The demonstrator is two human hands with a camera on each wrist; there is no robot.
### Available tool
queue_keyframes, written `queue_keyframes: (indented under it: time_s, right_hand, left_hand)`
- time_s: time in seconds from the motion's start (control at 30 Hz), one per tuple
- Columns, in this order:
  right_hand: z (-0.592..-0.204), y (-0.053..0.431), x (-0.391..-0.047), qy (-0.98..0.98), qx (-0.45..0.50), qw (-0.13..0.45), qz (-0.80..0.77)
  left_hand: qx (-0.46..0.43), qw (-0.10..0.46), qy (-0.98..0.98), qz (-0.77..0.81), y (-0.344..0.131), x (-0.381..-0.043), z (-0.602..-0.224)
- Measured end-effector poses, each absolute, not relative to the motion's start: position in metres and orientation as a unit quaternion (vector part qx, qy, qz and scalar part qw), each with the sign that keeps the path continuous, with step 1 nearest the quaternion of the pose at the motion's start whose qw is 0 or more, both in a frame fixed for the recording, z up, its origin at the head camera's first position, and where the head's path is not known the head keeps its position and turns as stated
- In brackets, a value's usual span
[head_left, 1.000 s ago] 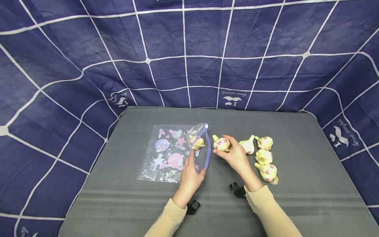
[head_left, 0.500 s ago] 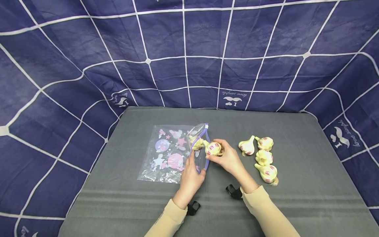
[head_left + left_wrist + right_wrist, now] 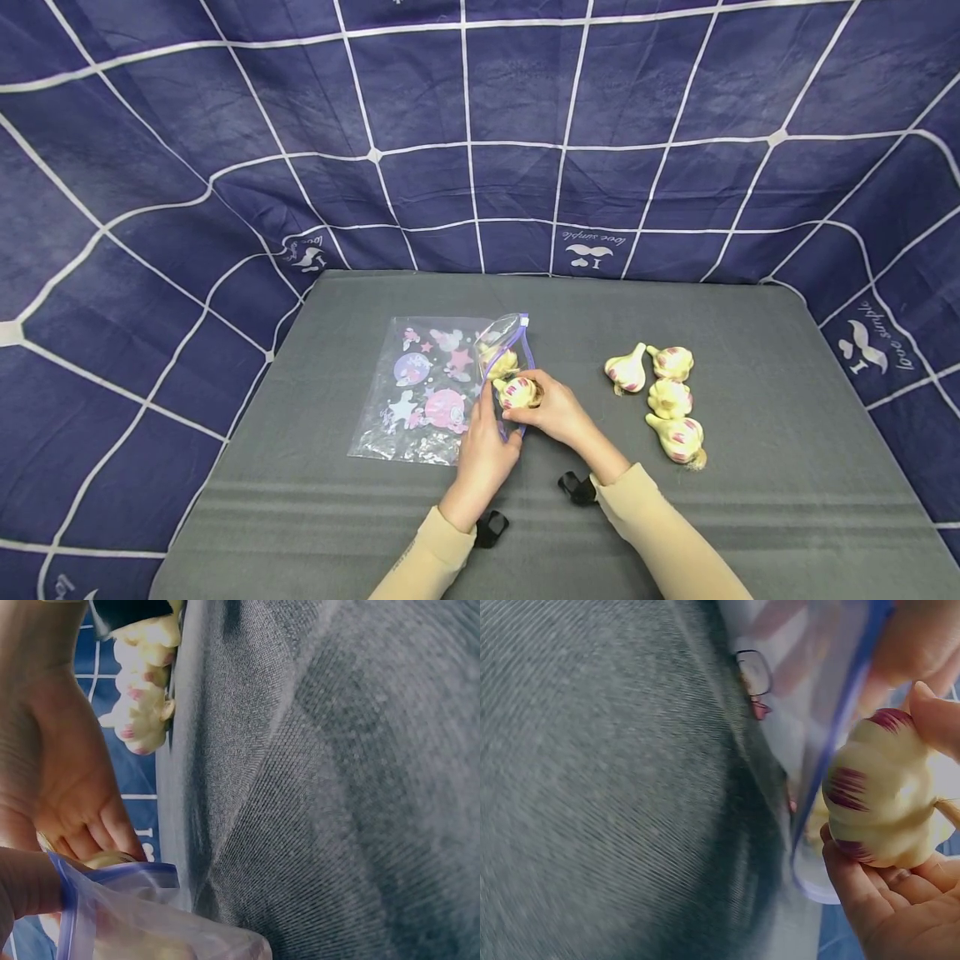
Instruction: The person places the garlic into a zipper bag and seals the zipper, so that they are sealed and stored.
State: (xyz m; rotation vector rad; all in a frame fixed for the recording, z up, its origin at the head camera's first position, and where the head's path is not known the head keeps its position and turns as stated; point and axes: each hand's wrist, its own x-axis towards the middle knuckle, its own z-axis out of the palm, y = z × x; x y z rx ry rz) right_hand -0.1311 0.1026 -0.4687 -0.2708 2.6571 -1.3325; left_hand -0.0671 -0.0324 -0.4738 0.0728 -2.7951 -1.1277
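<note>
My left hand (image 3: 486, 442) grips the near side of the mouth of a clear zip bag (image 3: 412, 417) printed with pink and blue figures. The purple zip edge (image 3: 832, 742) of the bag stands parted. One garlic bulb (image 3: 498, 360) lies inside, just behind the mouth. Between thumb and fingers, my right hand (image 3: 553, 408) holds a second garlic bulb (image 3: 881, 799) with purple streaks, its stem end pointing left at the bag's opening. In the left wrist view the right fingers (image 3: 116, 825) reach to the zip edge, and the held bulb is mostly hidden behind it.
To the right on the grey cloth (image 3: 780, 433), a single garlic bulb (image 3: 626, 369) lies beside a column of three more, the lowest garlic bulb (image 3: 678, 437) showing its roots. A blue checked curtain (image 3: 525, 183) encloses the back and sides of the table.
My right hand has carried its garlic bulb leftward and slightly nearer, from beside the bag into its mouth. The left hand and the bag have stayed almost where they were.
</note>
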Motion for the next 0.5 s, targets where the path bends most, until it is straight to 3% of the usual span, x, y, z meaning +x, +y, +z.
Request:
queue_keyframes:
  time_s: [0.17,0.5]
  right_hand:
    - [-0.4736,0.0976,-0.1331,0.882,-0.096,0.098,-0.451]
    - [-0.4753,0.0925,-0.1391,0.887,-0.126,0.085,-0.436]
  left_hand:
    - [0.029,0.062,-0.924,-0.375,-0.0312,-0.0663,-0.4725]
    - [0.020,0.081,-0.923,-0.375,-0.0285,-0.0635,-0.4698]
